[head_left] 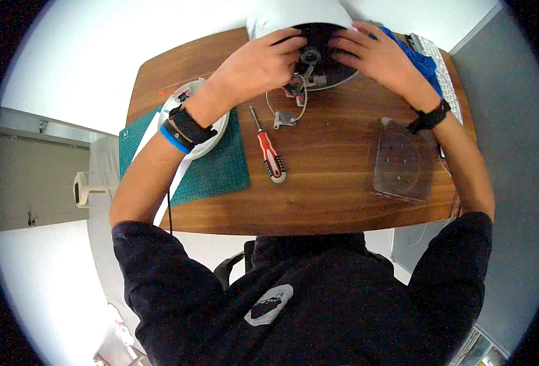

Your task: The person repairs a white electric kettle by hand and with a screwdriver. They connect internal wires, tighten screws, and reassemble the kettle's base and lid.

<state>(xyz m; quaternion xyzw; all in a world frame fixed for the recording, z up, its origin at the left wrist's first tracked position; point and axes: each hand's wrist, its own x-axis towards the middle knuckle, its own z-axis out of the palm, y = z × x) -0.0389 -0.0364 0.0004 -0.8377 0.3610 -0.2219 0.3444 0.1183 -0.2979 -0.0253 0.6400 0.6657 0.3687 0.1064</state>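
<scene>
A white rounded appliance body (266,19) lies at the far edge of the desk, its dark open side (321,46) turned toward me. Inside it sit a small ring-shaped part (310,56) and some metal pieces. A pale wire runs out of it to a small metal bracket (285,119) on the desk. My left hand (272,58) grips the left of the dark opening with bent fingers. On the other side, my right hand (370,55) holds the right edge, fingers reaching over the dark face. The fingertips are partly lost against the black.
A red and black screwdriver (269,155) lies mid-desk. Behind my left wrist, a white ring-shaped cover (221,131) with red wires rests on a green cutting mat (214,177). To the right are a clear plastic tray (403,161), blue cloth (425,64) and white keyboard (443,70).
</scene>
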